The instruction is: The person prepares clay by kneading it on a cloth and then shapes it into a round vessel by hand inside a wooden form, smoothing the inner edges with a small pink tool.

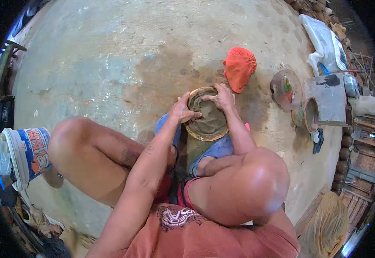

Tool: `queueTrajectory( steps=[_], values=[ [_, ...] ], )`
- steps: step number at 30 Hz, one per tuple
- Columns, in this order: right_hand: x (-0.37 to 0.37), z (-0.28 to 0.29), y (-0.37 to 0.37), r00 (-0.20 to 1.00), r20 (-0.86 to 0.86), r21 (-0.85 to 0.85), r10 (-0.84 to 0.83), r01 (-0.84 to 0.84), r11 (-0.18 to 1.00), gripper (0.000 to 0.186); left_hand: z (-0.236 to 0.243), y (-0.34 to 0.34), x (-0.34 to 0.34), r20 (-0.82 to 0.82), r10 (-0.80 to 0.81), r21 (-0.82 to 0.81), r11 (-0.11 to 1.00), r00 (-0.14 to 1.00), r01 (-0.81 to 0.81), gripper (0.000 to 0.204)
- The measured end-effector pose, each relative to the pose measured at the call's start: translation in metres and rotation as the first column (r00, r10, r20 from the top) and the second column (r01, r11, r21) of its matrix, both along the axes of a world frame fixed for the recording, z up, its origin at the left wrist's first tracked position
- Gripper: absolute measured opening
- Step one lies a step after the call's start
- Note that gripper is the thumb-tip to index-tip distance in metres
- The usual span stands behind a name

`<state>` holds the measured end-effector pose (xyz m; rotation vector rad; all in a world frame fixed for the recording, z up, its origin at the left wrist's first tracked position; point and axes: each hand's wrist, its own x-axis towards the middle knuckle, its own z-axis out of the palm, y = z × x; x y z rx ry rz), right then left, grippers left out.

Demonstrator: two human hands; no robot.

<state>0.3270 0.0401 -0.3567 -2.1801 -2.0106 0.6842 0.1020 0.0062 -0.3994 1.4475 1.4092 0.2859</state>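
A round mould (211, 131) with a pale brassy rim, holding smooth grey wet clay (210, 119), is between my feet in blue footwear. My left hand (183, 109) grips its left side, the thumb pressed onto the clay. My right hand (223, 96) grips the upper right of the rim, with its thumb reaching inside over the clay. Just beyond lies a crumpled orange cloth (240, 66).
At right stand a round container (282, 88), a hollow ring (311, 114) and a grey block (325, 103), near a white plastic sheet (319, 36) and stacked round objects (344, 148). A white-and-blue bucket (28, 155) is at left. A yellowish bundle (323, 219) lies lower right.
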Motion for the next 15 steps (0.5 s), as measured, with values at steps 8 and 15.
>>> queueTrajectory(
  steps=[8, 15],
  values=[
    [-0.017, 0.019, 0.025, 0.988, 0.109, -0.318, 0.11, -0.07, 0.945, 0.105, -0.026, 0.018, -0.018, 0.272, 0.023, -0.069, 0.998, 0.962, -0.005, 0.115],
    [-0.036, 0.014, -0.022, 0.981, 0.195, -0.134, 0.005, 0.022, 0.991, 0.134, 0.001, 0.008, -0.013, 0.229, -0.036, -0.117, 0.991, 0.973, 0.064, 0.073]
  ],
)
